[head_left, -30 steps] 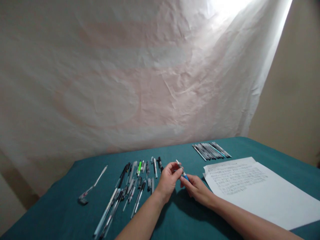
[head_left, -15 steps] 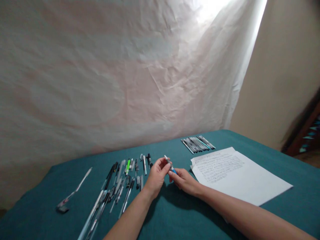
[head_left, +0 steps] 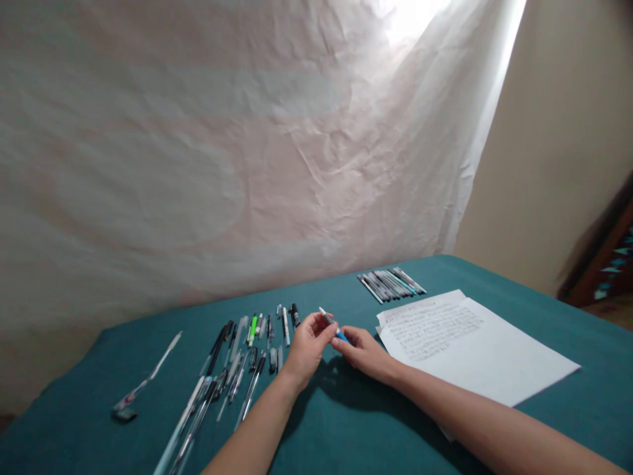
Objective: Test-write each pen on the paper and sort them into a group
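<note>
The pen [head_left: 341, 336] is white-tipped, blue-ended; held aslant in midair.

Pen [head_left: 341, 335] tilted slightly flatter than before; view turned right.

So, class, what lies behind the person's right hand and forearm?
Beyond the right hand and right forearm, papers and teal cloth show; a pale edge pokes out on the near side. Whether it joins the papers is hidden by the forearm.
</note>
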